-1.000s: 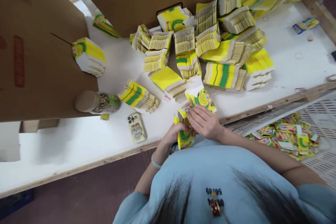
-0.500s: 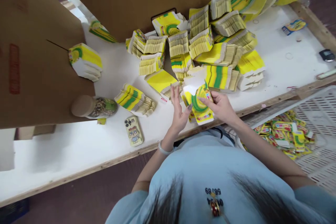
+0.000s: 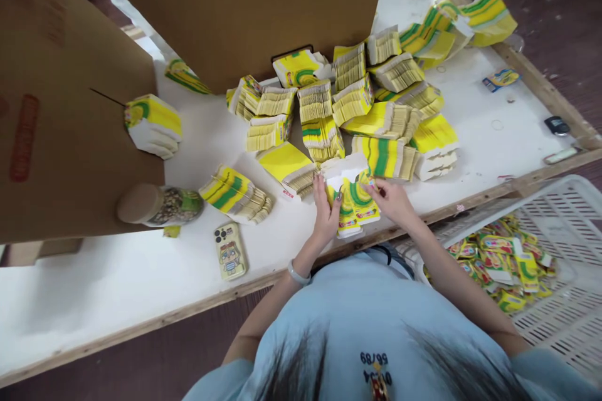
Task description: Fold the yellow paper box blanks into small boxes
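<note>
Several flat yellow-and-green printed cartons (image 3: 348,199) lie fanned out in front of me at the table's front edge, their white flaps pointing away. My left hand (image 3: 325,216) is closed on their left side, the thumb across the printed face. At the right, my right hand (image 3: 394,202) pinches the edge of the rightmost carton, with the fingertips partly hidden behind it. Just beyond the hands, a bundle of flat cartons (image 3: 288,166) lies to the left and a green-striped bundle (image 3: 379,156) to the right.
More carton bundles (image 3: 350,99) spread across the white table (image 3: 117,276). Tall cardboard boxes (image 3: 235,6) stand behind them. A phone (image 3: 230,252) and a lying jar (image 3: 162,205) are on the left. At lower right, a white plastic basket (image 3: 580,213) holds small packets (image 3: 510,257).
My left hand has closed in on the cartons from an open, raised pose. The cartons are now spread side by side, and the view has shifted slightly.
</note>
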Demonstrator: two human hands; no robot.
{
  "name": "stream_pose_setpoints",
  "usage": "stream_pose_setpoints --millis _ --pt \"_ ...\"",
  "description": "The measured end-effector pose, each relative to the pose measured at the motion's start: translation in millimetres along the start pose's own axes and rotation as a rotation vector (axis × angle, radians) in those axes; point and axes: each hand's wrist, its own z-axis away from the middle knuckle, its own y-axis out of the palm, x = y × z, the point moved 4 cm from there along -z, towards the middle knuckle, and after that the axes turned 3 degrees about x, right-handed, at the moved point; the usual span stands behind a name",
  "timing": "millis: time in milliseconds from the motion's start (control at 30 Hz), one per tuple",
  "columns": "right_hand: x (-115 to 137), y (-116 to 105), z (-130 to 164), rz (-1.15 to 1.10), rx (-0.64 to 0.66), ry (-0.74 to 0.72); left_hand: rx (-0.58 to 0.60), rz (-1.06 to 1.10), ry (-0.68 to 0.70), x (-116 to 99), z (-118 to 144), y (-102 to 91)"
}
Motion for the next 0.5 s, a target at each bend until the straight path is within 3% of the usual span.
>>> stream_pose_setpoints --millis 100,167,233,333,400,500 --pt "16 -10 14 -0.079 -0.143 -0.076 -0.176 -0.136 0.13 -17 6 -12.8" --pt "24 1 26 -0.189 -0.068 -0.112 -0.218 -0.187 0.277 -37 11 -19.0" --pt "31 17 38 -0.209 -0.014 -0.144 -0.09 -0.2 0.39 -57 15 -18.4" --pt "38 33 51 -0.188 -0.191 -0.221 0.158 -0.303 0.493 -79 21 -12.4" --pt "40 41 55 -0.205 -0.319 -0.261 0.219 -0.414 0.568 -87 26 -10.6" --pt "40 48 54 -0.231 -0.365 -0.269 0.223 -0.469 0.6 -88 28 -11.0"
